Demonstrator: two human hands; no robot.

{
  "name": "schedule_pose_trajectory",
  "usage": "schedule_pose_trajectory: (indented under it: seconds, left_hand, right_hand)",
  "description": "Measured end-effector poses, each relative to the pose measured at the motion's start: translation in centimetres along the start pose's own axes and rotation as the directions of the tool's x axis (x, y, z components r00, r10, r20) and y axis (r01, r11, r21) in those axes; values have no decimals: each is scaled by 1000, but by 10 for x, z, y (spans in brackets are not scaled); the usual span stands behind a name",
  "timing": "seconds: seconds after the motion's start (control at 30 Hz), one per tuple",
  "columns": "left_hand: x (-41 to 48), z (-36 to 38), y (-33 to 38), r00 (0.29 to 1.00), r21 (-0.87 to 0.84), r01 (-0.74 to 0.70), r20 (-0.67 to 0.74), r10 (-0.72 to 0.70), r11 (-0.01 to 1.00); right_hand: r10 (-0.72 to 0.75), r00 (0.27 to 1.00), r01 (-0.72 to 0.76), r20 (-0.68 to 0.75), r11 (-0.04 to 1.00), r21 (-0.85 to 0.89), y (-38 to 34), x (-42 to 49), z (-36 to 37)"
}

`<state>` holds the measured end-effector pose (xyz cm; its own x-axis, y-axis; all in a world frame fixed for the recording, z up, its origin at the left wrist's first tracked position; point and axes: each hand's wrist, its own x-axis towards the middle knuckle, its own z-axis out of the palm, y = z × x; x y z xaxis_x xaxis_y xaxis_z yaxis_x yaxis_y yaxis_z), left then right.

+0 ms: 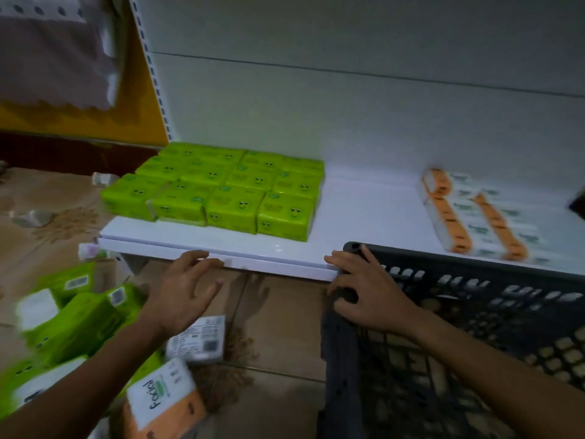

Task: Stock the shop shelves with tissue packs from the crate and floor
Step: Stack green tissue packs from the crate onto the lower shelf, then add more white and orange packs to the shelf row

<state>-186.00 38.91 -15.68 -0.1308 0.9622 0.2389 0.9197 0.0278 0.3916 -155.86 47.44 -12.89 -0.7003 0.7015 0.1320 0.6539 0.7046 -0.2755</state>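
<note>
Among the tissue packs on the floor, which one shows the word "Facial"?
The white-and-orange plastic-wrapped tissue pack at the very bottom of the view. The green packs left of it and the white barcode-labelled pack above it show no such word.

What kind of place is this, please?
Probably a shop: a white display shelf holds rows of green tissue packs, more packs lie on the floor, and a black crate stands beside it.

Lime-green tissue packs [221,188] printed with small dark cartoon eyes sit on the white shelf [364,210]. The white packs [474,220] beside them carry orange bands. The crate [474,299] is black lattice. Beige floor tiles [278,312] show brown floral motifs, and there's a yellow panel [139,99] behind.
</note>
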Motion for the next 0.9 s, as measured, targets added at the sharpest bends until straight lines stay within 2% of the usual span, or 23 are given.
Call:
schedule_pose_trajectory:
  seconds: [0.27,0.5,0.6,0.67,0.73,0.83,0.9]
  left_hand:
    - [20,16,21,1000,-64,18,4,-18,998]
    - [25,39,29,999,-81,1,48,3,997]
    - [28,48,57,989,-69,-124,72,128,990]
    - [30,54,79,963,-40,-244,108,247,969]
    - [33,60,106,938,-52,-291,179,296,955]
    - [40,73,147,878,-37,-386,293,380,922]
    - [46,81,170,825,-22,-465,352,442,885]
  right_hand:
    - [90,989,-80,116,993,-84,81,-72,-40]
    - [70,992,-42,104,966,-255,90,-67,-38]
    - [96,989,-65,109,963,-262,69,-45,-30]
    - [176,976,-144,130,964,-223,50,-31,-20]
    - [273,952,-254,135,956,-144,36,-25,-10]
    - [405,902,-393,148,914,-106,32,-32,0]
    - [449,881,-436,146,893,-113,35,-38,3]
